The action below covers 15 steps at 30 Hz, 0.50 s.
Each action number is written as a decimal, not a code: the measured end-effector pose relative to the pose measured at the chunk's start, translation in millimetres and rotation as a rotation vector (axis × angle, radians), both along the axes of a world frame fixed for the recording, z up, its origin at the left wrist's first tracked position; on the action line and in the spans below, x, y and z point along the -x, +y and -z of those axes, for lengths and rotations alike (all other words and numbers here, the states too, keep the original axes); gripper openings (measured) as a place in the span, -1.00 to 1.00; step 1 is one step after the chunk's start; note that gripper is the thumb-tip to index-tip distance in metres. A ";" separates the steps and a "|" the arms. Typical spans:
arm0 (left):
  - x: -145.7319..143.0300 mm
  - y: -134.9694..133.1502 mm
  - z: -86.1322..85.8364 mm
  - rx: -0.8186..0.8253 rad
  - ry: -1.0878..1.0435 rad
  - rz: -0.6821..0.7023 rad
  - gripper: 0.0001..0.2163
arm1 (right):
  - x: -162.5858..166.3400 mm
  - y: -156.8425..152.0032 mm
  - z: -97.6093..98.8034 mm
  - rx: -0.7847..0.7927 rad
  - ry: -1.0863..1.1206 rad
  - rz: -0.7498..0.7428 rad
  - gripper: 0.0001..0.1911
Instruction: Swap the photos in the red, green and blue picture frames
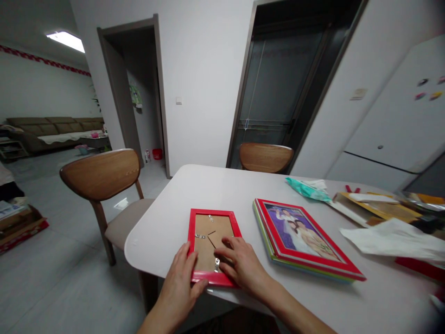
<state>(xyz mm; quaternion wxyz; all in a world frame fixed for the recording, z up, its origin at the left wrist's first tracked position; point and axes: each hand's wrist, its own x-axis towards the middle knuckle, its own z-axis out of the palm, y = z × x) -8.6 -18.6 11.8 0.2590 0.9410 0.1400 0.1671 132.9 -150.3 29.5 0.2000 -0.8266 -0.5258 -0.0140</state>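
Observation:
A small red picture frame lies face down on the white table, its brown backing board and small metal tabs showing. My left hand grips the frame's near left corner, thumb along the bottom edge. My right hand rests on the backing board at the near right, fingers pressed at a metal tab near the bottom edge. To the right lies a stack of frames, the top one red with a photo facing up.
Two wooden chairs stand at the table, one at the left, one at the far side. A teal packet, cardboard pieces and white paper lie at the right. A fridge stands behind.

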 end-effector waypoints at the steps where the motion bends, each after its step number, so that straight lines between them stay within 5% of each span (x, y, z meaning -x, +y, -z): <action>1: -0.9 0.0 -0.7 -0.002 0.010 0.044 -0.56 | 0.0 1.2 -1.5 0.005 0.001 -0.056 -0.79; 6: -5.5 1.0 -2.4 -0.022 0.035 0.163 -0.76 | -1.3 7.8 -2.4 -0.011 0.051 -0.233 -0.84; 15: -4.4 4.1 -2.7 0.020 0.006 0.167 -0.85 | -7.3 8.7 -0.6 -0.174 0.144 -0.056 -0.77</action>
